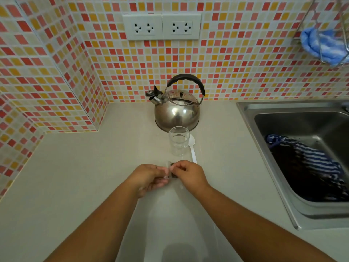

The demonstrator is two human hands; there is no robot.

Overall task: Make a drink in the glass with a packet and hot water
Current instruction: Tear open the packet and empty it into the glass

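Observation:
An empty clear glass [178, 140] stands upright on the pale counter, just in front of a steel kettle [177, 108] with a black handle. A white plastic spoon [193, 149] lies right of the glass, partly behind it. Below the glass, my left hand [151, 177] and my right hand [188, 173] meet over the counter. Both pinch a small packet [172, 170] between their fingertips. Only a dark sliver of the packet shows between the fingers; the rest is hidden.
A steel sink [247, 112] fills the right side, with a dark striped cloth [309, 163] in its basin. Tiled walls close the back and left. Two wall sockets [162, 27] sit above the kettle. A blue cloth [321, 46] hangs in a wire rack at upper right.

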